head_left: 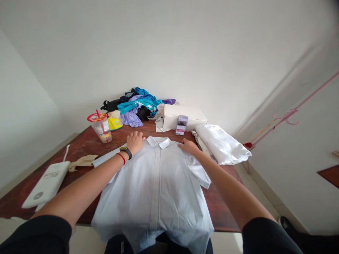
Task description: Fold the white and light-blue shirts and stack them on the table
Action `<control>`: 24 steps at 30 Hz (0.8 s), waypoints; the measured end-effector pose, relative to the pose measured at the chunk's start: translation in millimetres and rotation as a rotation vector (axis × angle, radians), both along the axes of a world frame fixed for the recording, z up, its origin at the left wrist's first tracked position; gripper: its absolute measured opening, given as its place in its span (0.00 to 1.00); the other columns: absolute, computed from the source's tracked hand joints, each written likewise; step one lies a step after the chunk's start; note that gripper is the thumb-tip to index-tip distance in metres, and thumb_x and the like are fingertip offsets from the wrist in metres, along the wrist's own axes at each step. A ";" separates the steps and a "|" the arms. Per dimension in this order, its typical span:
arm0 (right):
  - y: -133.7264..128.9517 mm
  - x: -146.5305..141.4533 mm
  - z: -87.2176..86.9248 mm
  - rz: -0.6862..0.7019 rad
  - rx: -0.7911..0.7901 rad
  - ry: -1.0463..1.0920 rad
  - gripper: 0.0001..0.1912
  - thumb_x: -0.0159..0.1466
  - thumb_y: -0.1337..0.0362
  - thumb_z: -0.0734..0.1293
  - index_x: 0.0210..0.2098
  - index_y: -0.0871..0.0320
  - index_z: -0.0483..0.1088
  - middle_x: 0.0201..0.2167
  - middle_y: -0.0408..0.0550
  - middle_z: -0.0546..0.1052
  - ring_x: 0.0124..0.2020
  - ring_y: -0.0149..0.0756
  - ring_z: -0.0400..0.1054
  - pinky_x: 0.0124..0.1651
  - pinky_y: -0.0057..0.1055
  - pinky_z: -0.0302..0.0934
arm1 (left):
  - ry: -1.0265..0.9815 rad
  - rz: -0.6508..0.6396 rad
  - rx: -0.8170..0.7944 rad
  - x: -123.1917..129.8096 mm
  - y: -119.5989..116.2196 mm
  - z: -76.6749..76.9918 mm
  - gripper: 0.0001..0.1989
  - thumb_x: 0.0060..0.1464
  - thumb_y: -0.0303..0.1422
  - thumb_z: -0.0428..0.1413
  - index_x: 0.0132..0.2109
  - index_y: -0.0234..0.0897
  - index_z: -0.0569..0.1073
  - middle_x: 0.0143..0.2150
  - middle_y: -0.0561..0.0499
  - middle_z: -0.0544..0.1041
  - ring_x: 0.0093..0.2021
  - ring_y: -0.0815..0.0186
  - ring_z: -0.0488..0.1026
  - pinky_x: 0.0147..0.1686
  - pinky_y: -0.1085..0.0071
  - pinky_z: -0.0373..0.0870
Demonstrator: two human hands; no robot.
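A white short-sleeved button shirt lies front up on the dark wooden table, collar at the far end, its hem hanging over the near edge. At the shirt's left shoulder area, my left hand rests with fingers apart, a watch and red band on the wrist. My right hand is at the opposite shoulder, fingers drawn together on the white cloth.
Left, a plastic cup, a white device and brown paper. Behind, a clothes pile and white box. Right, folded white cloth and a pink rack.
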State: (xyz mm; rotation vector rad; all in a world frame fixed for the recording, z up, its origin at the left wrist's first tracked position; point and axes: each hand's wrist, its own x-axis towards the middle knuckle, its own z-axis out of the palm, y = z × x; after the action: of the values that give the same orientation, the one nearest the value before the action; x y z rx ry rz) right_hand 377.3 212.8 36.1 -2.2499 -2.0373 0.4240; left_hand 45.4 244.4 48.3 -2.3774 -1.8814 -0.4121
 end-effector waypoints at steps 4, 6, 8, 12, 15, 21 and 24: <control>-18.0 23.4 7.0 0.023 -0.068 0.028 0.30 0.70 0.45 0.63 0.61 0.61 0.66 0.57 0.64 0.77 0.56 0.51 0.74 0.52 0.37 0.65 | -0.014 -0.092 0.016 28.7 -40.9 -3.5 0.27 0.69 0.46 0.46 0.67 0.35 0.65 0.71 0.33 0.60 0.70 0.41 0.56 0.62 0.47 0.60; -30.1 33.0 9.0 0.030 -0.103 0.032 0.34 0.69 0.47 0.65 0.65 0.62 0.62 0.58 0.65 0.76 0.56 0.52 0.74 0.53 0.39 0.65 | -0.011 -0.195 -0.029 45.7 -70.2 -14.6 0.32 0.69 0.49 0.45 0.70 0.35 0.62 0.75 0.34 0.54 0.74 0.40 0.50 0.65 0.44 0.56; -43.5 41.1 9.8 0.038 -0.134 0.029 0.38 0.67 0.50 0.68 0.69 0.63 0.58 0.58 0.66 0.75 0.56 0.53 0.74 0.54 0.40 0.65 | -0.014 -0.303 -0.094 59.7 -98.6 -29.8 0.34 0.69 0.52 0.44 0.72 0.37 0.60 0.76 0.34 0.52 0.76 0.39 0.46 0.68 0.40 0.49; -68.4 54.8 14.8 0.078 -0.170 0.017 0.45 0.59 0.59 0.75 0.71 0.62 0.56 0.59 0.63 0.76 0.57 0.54 0.73 0.55 0.40 0.65 | -0.054 -0.389 -0.184 71.3 -131.2 -54.0 0.34 0.68 0.55 0.43 0.73 0.44 0.61 0.77 0.39 0.50 0.77 0.40 0.42 0.69 0.35 0.43; -80.1 65.2 28.3 0.099 -0.146 0.003 0.44 0.57 0.67 0.75 0.70 0.59 0.59 0.60 0.59 0.75 0.59 0.52 0.72 0.58 0.39 0.63 | -0.088 -0.380 -0.169 70.0 -133.7 -59.7 0.33 0.68 0.55 0.43 0.72 0.47 0.62 0.78 0.42 0.50 0.77 0.42 0.41 0.69 0.35 0.42; -83.2 86.1 68.0 0.038 -0.036 -0.030 0.33 0.65 0.65 0.70 0.68 0.57 0.63 0.55 0.58 0.78 0.57 0.50 0.72 0.57 0.39 0.63 | -0.105 -0.375 -0.140 69.2 -130.9 -61.2 0.32 0.67 0.53 0.46 0.72 0.47 0.63 0.77 0.42 0.52 0.77 0.42 0.43 0.69 0.35 0.41; -83.6 90.3 76.1 0.006 0.006 -0.035 0.27 0.66 0.63 0.70 0.64 0.55 0.68 0.49 0.56 0.80 0.51 0.48 0.74 0.52 0.36 0.65 | -0.114 -0.351 -0.132 71.4 -132.4 -62.1 0.31 0.67 0.52 0.47 0.72 0.49 0.63 0.77 0.43 0.52 0.76 0.41 0.44 0.68 0.32 0.40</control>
State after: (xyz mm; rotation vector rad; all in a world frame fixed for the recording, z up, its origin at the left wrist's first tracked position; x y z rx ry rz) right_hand 467.6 129.3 112.2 -2.2646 -2.0591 0.3819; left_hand 116.8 112.0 -13.8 -2.8396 -1.5720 -0.4704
